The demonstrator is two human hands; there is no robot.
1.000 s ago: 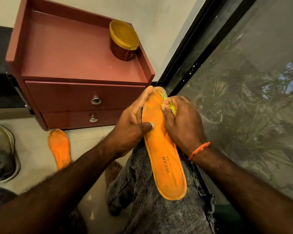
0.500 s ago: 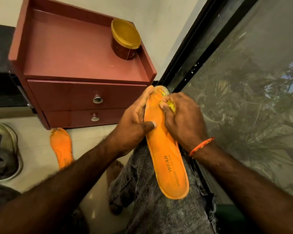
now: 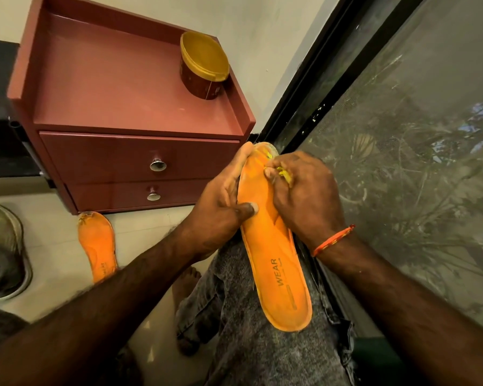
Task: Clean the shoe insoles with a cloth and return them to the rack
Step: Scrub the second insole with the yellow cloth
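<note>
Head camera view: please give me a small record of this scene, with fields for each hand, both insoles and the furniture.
left hand: grips the held insole's left edge, thumb on top
right hand: presses a yellow cloth on the toe end
held insole: orange, lies along the person's lap
second insole: on the floor, by the cabinet
cabinet: red, two shut drawers
tub: on the cabinet top

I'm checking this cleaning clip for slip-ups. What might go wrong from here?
1. The insole rests along the knee, steadied only by the left hand at its toe half; hard rubbing might flip the free heel end off.
2. The right hand bunches a small yellow cloth near the toe, so the heel may go unwiped.
3. The second insole lies on the floor and could pick up dirt.
</note>
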